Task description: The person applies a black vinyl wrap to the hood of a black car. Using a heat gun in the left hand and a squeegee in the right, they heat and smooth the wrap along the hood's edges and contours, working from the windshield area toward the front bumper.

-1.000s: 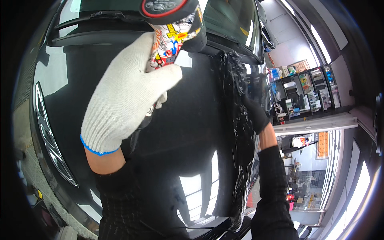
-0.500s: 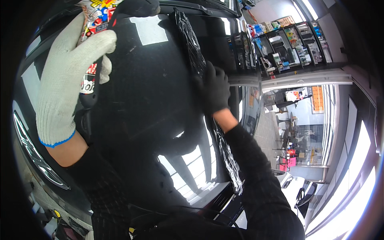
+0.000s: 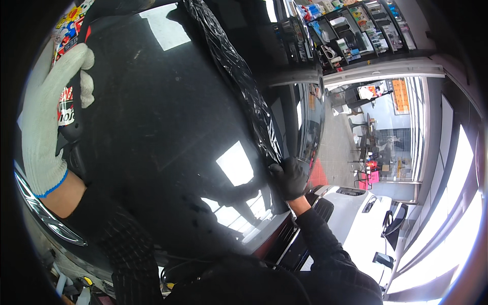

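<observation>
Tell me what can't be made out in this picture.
All in the head view:
Top of the tool in the left hand: cut off by the upper edge.
Grip of the right hand: dark glove blends with dark film.
Shelf goods: too small to identify.
Part of the white car: behind the right sleeve.

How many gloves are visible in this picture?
2: one white glove on the left hand, which holds a sticker-covered tool; one black glove on the right hand, at the crumpled black film. I see no others.
</observation>
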Tool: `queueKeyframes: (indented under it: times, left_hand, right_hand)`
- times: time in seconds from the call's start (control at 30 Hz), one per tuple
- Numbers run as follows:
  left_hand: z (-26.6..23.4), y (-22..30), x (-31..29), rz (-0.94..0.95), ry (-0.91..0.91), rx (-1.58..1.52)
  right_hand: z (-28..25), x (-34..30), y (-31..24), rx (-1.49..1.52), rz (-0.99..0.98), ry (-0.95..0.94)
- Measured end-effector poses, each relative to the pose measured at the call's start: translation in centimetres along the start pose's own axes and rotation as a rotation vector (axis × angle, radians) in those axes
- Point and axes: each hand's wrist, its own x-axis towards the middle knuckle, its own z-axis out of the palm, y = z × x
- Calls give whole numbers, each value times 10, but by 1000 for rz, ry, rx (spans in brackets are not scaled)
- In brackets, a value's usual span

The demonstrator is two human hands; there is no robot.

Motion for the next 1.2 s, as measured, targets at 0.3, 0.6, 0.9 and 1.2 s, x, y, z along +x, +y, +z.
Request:
queueKeyframes:
  times: [0.3, 0.6, 0.9, 1.2]
  left_hand:
    - [4, 29, -4, -179, 7, -286]
    - [11, 38, 1, -165, -19, -416]
    - [15, 29, -13, -136, 106, -270]
    - [19, 60, -5, -141, 103, -163]
  right_hand:
    - [26, -20, 4, 382, 380, 104]
    - [35, -62, 5, 160, 271, 248]
    - [51, -127, 56, 99, 676, 35]
    - [44, -103, 53, -90, 283, 246]
